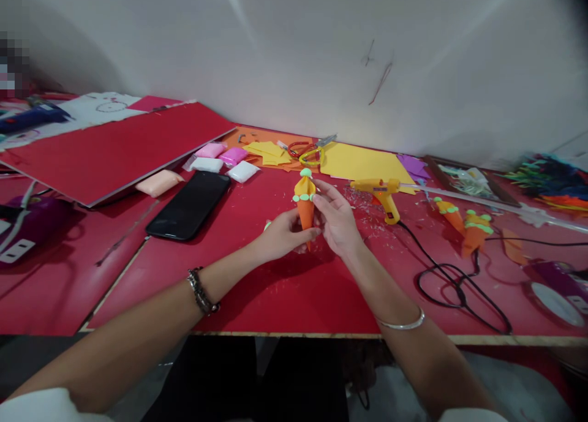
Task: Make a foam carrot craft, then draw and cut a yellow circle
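Note:
Between my two hands stands a small paper cone ornament (305, 211), orange below, with a folded yellow top and pale green dots round its rim and on its tip. My left hand (283, 235) grips the lower cone, thumb across its front. On the upper right side, the fingers of my right hand (339, 220) pinch the cone near the green dots. A bit of pale green shows behind my left hand, mostly hidden. To the right lie a yellow glue gun (380, 195) and two similar cone ornaments (476, 231).
A black phone (189, 206) lies left, beside several small packets (243, 171). Behind are scissors (316, 151) and yellow paper (362, 165). A large red board (124, 143) rests at the left. The glue gun's black cord (452, 281) loops across the right side near the table edge.

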Tool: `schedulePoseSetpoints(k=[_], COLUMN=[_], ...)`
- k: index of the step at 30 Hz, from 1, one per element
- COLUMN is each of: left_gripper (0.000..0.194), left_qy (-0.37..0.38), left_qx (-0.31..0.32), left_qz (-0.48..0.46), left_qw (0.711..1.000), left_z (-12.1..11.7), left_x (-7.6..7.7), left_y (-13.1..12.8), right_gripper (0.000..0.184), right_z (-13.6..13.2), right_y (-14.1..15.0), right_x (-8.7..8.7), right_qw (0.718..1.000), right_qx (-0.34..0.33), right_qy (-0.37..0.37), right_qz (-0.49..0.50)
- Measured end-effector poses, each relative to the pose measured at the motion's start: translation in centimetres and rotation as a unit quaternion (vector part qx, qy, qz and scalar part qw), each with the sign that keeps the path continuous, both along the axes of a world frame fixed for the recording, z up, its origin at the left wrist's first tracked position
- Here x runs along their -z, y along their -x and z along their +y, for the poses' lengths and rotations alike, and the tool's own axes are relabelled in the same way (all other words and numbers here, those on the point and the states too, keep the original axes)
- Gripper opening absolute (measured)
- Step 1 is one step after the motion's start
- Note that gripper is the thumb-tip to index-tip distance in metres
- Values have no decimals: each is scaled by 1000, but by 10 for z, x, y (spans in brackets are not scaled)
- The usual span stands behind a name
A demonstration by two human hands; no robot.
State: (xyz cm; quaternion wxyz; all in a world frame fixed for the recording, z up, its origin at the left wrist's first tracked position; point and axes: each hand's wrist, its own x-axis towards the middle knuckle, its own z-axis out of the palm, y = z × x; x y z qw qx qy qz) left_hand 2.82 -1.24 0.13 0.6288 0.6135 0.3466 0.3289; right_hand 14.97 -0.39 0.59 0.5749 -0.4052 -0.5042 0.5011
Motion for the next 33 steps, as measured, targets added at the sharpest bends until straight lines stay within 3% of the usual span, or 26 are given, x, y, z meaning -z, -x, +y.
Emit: schedulePoseSetpoints(k=[5, 8, 12, 18, 21, 26, 33], left_gripper=[16, 14, 12, 10, 14, 14, 15], left_qy=[-9, 4, 31, 93, 89, 90, 98], left_qx=[-23, -63, -169, -278, -297, -305, -287], left_qz=[-8, -15, -45, -182, -196, -186, -197], left_qw=[1000, 998, 984, 939, 930, 930, 932], left_z=[3, 9, 19, 28, 31, 33, 30], left_x=[1, 0, 0, 1, -1, -3, 0], left_y=[1, 4, 10, 15, 19, 22, 18], right_gripper=[28, 20, 9, 13, 15, 18, 24], right_z=[3, 7, 10, 6, 4, 3, 5], right_y=[0, -5, -13, -13, -9, -4, -1], right_x=[1, 3, 4, 10, 13, 14, 19], right_qw=[999, 1000, 983, 931, 912, 905, 934], right_qx=[-22, 17, 63, -19, -47, -55, -73], right_qy=[3, 10, -33, -105, -126, -111, -75], right_qz=[34, 9, -168, -349, -388, -406, -340])
